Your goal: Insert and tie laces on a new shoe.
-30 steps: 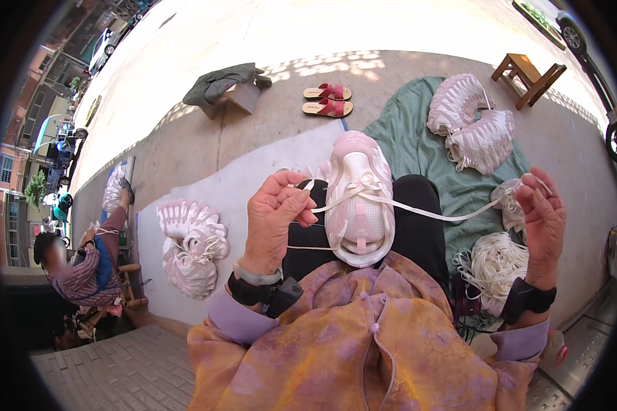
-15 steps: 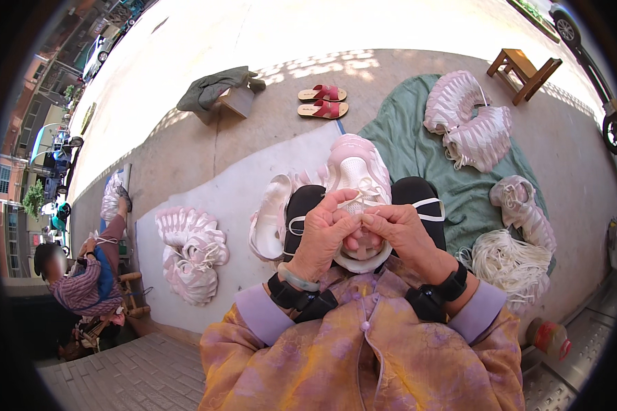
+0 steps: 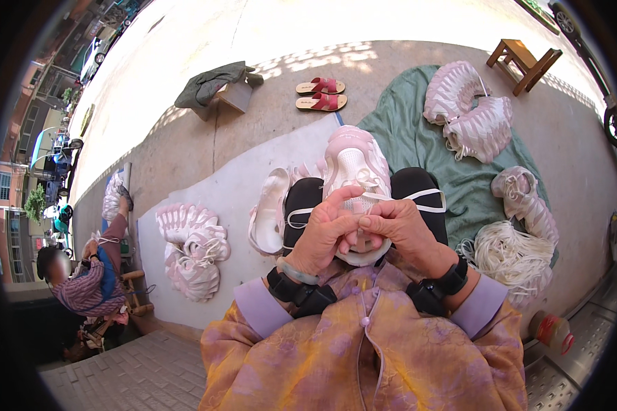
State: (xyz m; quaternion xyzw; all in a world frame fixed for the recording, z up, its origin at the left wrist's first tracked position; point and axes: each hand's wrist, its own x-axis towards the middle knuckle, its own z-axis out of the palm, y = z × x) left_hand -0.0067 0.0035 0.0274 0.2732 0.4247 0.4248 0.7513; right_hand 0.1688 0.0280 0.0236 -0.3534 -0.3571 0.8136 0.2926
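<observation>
A pink and white sneaker (image 3: pixel 349 152) rests between my knees, its toe pointing away from me. Over its opening my left hand (image 3: pixel 324 231) and my right hand (image 3: pixel 403 227) meet, thumbs and fingertips pinched together. Both are closed on a white shoelace (image 3: pixel 428 204), whose loops show over my dark-clad knees on either side. The exact stretch of lace between the fingertips is mostly hidden. Just left of my left knee, another white and pink shoe (image 3: pixel 269 216) lies with its opening showing.
Nested pink-white shoes lie in curved rows on the white sheet (image 3: pixel 247 154) and green cloth (image 3: pixel 404 103). A heap of white laces (image 3: pixel 506 252) sits at right, near a plastic jar (image 3: pixel 552 332). Red sandals (image 3: pixel 322 103) and a wooden stool (image 3: pixel 524 65) stand ahead. Another person (image 3: pixel 92 281) sits left.
My hands stay over the shoe, and the fingertips have come closer together. The bit of lace seen between them earlier is now mostly covered. The whole view has shifted slightly.
</observation>
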